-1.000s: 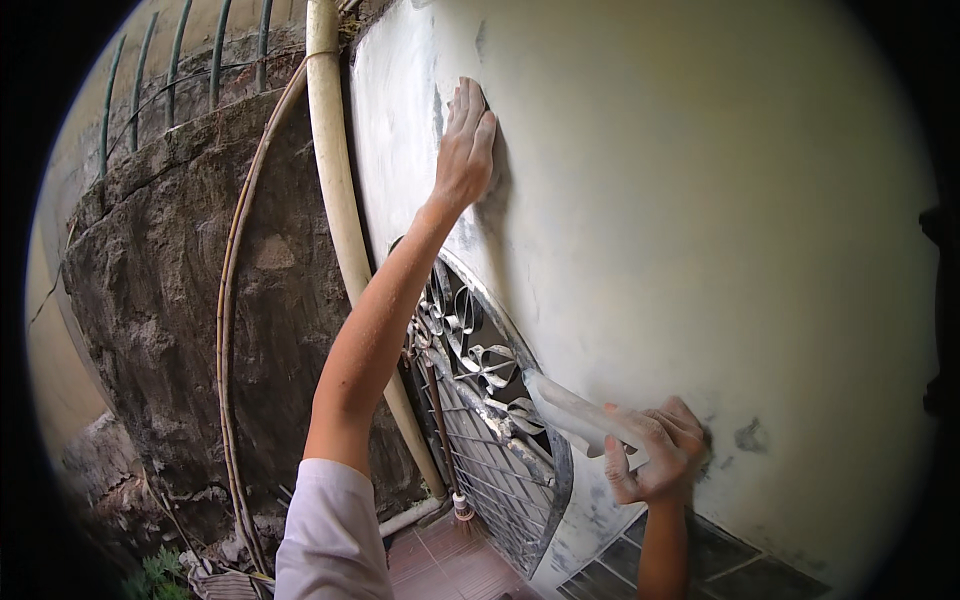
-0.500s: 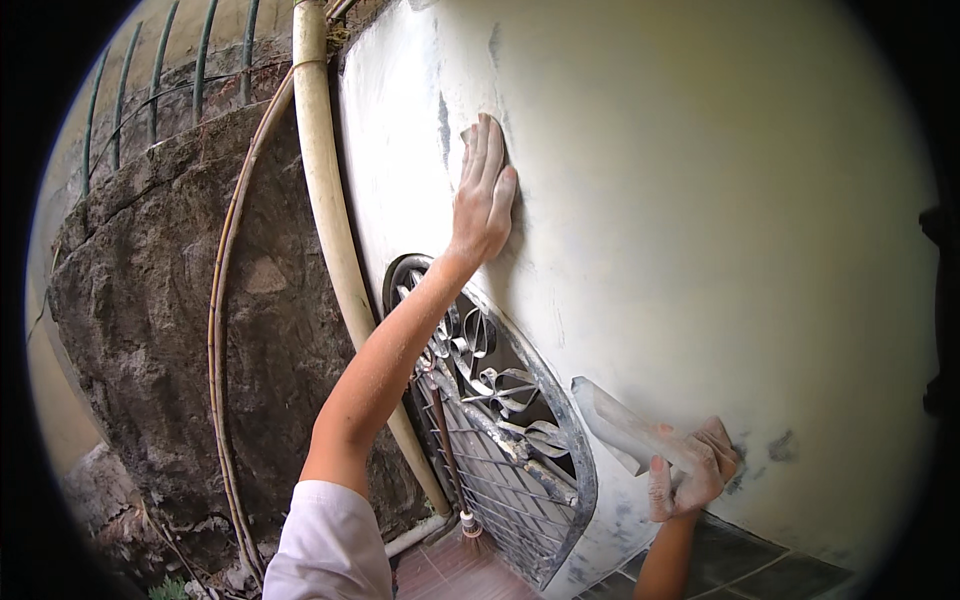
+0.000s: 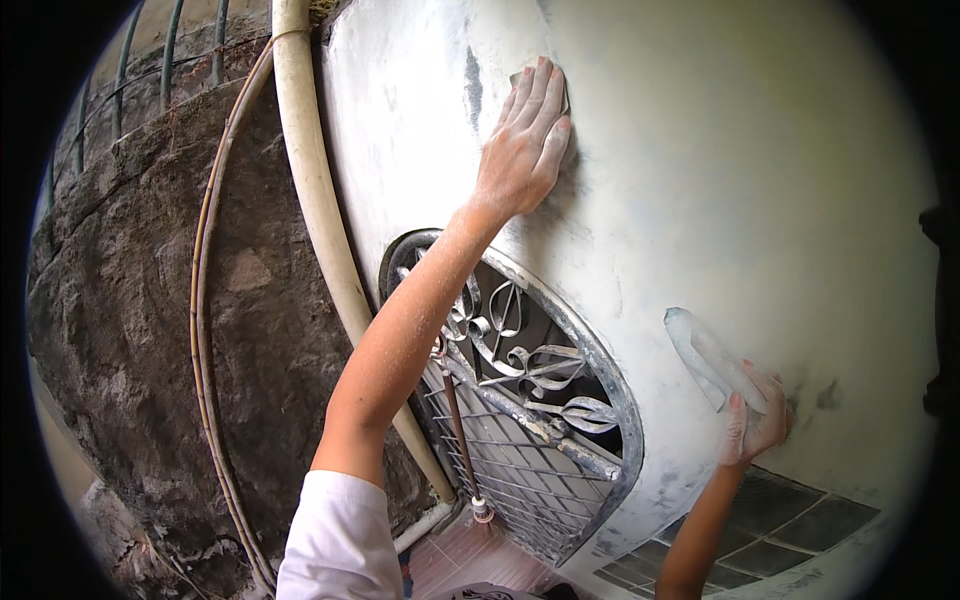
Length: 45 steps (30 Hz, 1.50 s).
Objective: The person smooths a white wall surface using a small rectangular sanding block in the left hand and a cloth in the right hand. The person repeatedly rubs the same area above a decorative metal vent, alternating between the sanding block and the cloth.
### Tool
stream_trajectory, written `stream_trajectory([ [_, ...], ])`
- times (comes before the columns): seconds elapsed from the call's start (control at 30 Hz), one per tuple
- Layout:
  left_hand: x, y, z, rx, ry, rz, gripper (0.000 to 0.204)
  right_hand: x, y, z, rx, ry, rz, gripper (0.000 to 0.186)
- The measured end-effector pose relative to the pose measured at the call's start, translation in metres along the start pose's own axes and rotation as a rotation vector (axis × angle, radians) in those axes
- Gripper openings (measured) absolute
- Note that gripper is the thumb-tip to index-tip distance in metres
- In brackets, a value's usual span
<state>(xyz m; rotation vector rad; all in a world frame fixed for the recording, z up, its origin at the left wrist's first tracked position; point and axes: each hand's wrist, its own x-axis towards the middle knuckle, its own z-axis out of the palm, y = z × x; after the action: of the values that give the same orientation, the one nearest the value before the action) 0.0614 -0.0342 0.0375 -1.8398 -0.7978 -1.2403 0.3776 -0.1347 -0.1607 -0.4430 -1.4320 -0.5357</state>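
Observation:
My left hand (image 3: 522, 150) lies pressed against a pale, smooth wall (image 3: 700, 180), its fingers straight and coated in white dust. Edges of a small sheet, which looks like sandpaper (image 3: 516, 77), peek out beside the fingertips; the palm hides the remainder. Lower on the right, my right hand (image 3: 758, 415) is closed on a curled grey sheet of sandpaper (image 3: 700, 355), its loose end rolling up and leftward along the wall. White dust covers these fingers too. Dark grey streaks (image 3: 473, 88) and smudges (image 3: 828, 396) mark the wall near both hands.
Below my left forearm is an arched opening with a scrolled metal grille (image 3: 520, 360). A broom (image 3: 460, 430) leans there. Left of the wall runs a cream pipe (image 3: 310, 170), beside a bent bamboo-like pole (image 3: 205, 300) and a rough stone wall (image 3: 120, 330). Dark tiles (image 3: 770, 505) line the wall's base.
The whole view has shifted, so the wall and grille appear farther right and higher. Against the wall's marks, my left hand has slid a little rightward and my right hand slightly up and right.

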Motion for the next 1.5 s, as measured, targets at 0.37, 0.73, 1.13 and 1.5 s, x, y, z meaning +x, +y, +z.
stream_trajectory([
  [0.37,-0.023,0.001,0.010,-0.085,0.140,-0.070,0.055,-0.009,0.003,-0.012,0.076,0.061,0.322,0.034],
  [0.73,-0.043,0.004,0.008,-0.043,0.029,-0.033,0.057,-0.008,0.004,-0.006,0.036,-0.002,0.307,0.034],
  [1.13,-0.017,-0.009,0.017,-0.071,0.138,0.020,0.056,-0.003,0.005,-0.020,-0.085,-0.134,0.123,0.028],
  [1.5,-0.083,0.000,-0.001,-0.085,-0.093,0.047,0.057,-0.032,0.023,-0.020,0.167,-0.003,0.257,0.041],
])
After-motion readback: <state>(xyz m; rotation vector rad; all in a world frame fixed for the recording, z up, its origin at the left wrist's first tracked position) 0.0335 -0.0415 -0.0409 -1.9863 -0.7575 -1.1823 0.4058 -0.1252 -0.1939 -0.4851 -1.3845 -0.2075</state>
